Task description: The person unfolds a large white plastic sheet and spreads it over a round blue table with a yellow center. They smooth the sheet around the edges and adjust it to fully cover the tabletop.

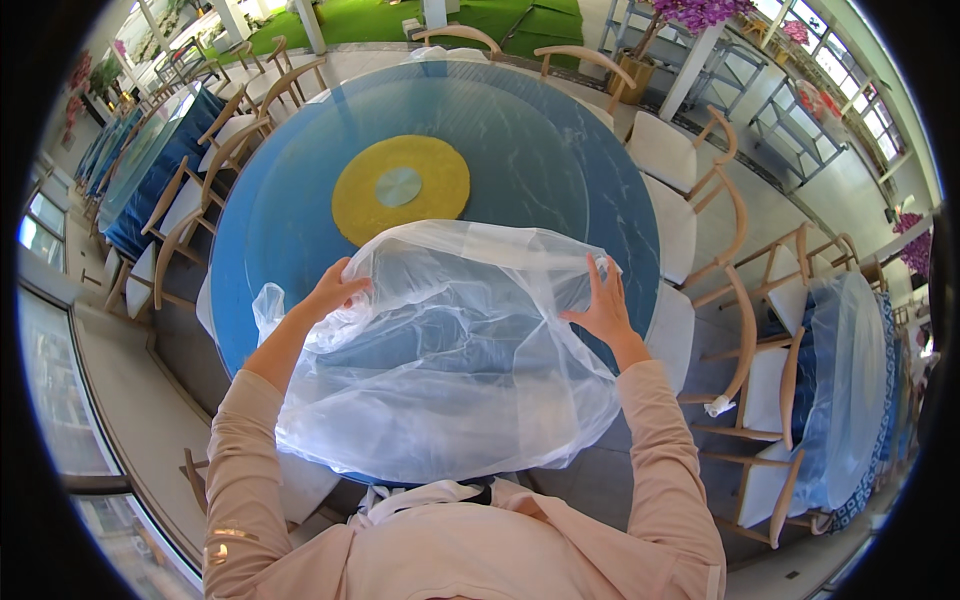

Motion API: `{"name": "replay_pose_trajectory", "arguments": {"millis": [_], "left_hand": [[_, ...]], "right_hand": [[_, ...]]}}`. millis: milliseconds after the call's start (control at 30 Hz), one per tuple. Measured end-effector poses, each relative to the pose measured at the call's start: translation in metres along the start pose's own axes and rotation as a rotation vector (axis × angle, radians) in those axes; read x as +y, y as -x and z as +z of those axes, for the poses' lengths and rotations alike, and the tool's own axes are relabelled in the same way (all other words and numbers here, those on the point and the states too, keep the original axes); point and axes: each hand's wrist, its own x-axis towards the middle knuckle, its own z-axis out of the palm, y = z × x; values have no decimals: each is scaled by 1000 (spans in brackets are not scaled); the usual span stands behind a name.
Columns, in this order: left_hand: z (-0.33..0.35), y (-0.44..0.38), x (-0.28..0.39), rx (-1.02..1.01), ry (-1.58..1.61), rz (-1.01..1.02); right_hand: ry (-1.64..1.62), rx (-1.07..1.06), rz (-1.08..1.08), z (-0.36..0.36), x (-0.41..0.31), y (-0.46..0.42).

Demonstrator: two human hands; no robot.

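A thin, clear plastic sheet (450,420) lies crumpled over the near part of a round blue table (300,150) and hangs past its near edge. My left hand (339,289) grips a bunched part of the sheet at its left. On the right, my right hand (602,304) touches the sheet's far right corner with fingers spread; whether it pinches the film between them I cannot tell. Beyond the sheet, a yellow disc (352,180) with a round metallic centre (398,187) shows on the table, and the film's far edge reaches up to it.
Wooden chairs with white seats (664,150) surround the table. Other covered tables stand at the left (161,172) and right (847,390). A potted tree with purple blossoms (694,11) and grey metal racks (799,131) are at the back right.
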Motion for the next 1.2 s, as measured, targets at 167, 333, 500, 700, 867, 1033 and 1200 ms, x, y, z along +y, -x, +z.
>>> {"name": "replay_pose_trajectory", "arguments": {"millis": [167, 333, 500, 700, 867, 1033, 1200], "left_hand": [[34, -1, -10, -286, -412, 59], [64, -10, -24, -163, -543, -46], [77, -35, -23, -88, -532, -62], [46, -50, -29, -145, 237, 51], [32, -34, 8, -44, 220, -107], [2, -29, 13, 16, -324, -264], [-25, -32, -12, 136, -766, 103]], "right_hand": [[-485, -264, 135, 53, 18, 1], [-368, -240, 83, 58, 13, 1], [-611, 9, 259, 53, 35, -8], [-1178, 158, 490, 47, 66, -1], [-1217, 257, 521, 37, 83, 13], [-1227, 405, 569, 37, 92, 16], [-1190, 652, 686, 37, 108, 21]]}}
